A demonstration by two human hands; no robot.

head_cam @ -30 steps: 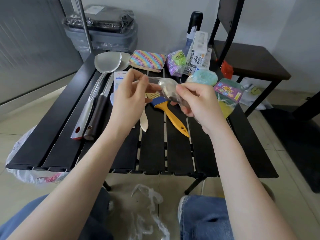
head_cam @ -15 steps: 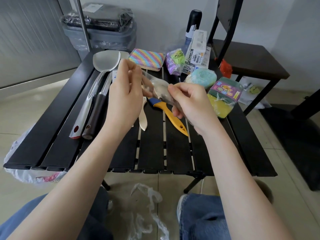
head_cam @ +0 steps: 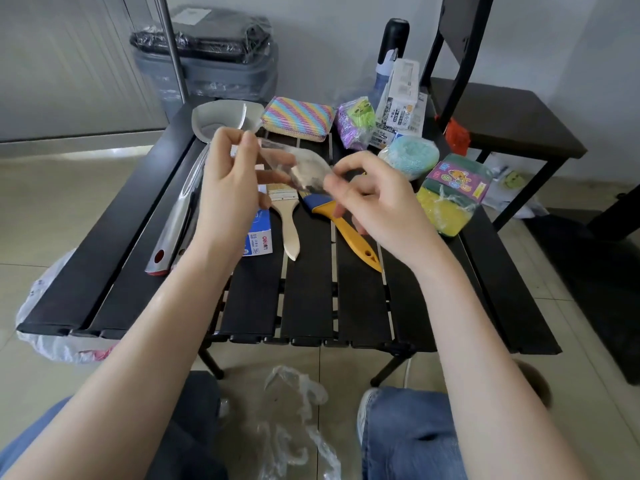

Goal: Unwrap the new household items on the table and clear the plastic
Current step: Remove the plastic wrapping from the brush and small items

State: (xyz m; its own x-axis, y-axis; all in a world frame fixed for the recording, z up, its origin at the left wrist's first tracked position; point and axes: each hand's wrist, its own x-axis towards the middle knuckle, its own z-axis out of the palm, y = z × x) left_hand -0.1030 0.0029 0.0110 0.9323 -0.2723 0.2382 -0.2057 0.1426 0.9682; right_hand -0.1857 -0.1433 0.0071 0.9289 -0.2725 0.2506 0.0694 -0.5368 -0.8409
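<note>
Left hand (head_cam: pixel 227 188) pinching the upper end of a clear plastic wrapper (head_cam: pixel 294 164) between thumb and fingertips, right hand (head_cam: pixel 375 202) pinching the lower end, the whole thing held up in the air over the middle of the black slatted table (head_cam: pixel 311 306). Something pale inside the film, too blurry to name. Looks featherweight and floppy, crinkly, probably slick, so likely to slip out of a loose pinch; best grabbed right at an edge or seam and pulled apart, not squeezed in the middle. Underneath: a wooden-handled brush (head_cam: pixel 287 216) and a yellow-handled brush (head_cam: pixel 346 230) lying bare on the slats. Further out, still bagged: yellow sponge pack (head_cam: pixel 450 199), blue scrubber (head_cam: pixel 408 157), purple-and-green pack (head_cam: pixel 355 124). Loose plastic (head_cam: pixel 298 403) already down on the floor between the knees.
</note>
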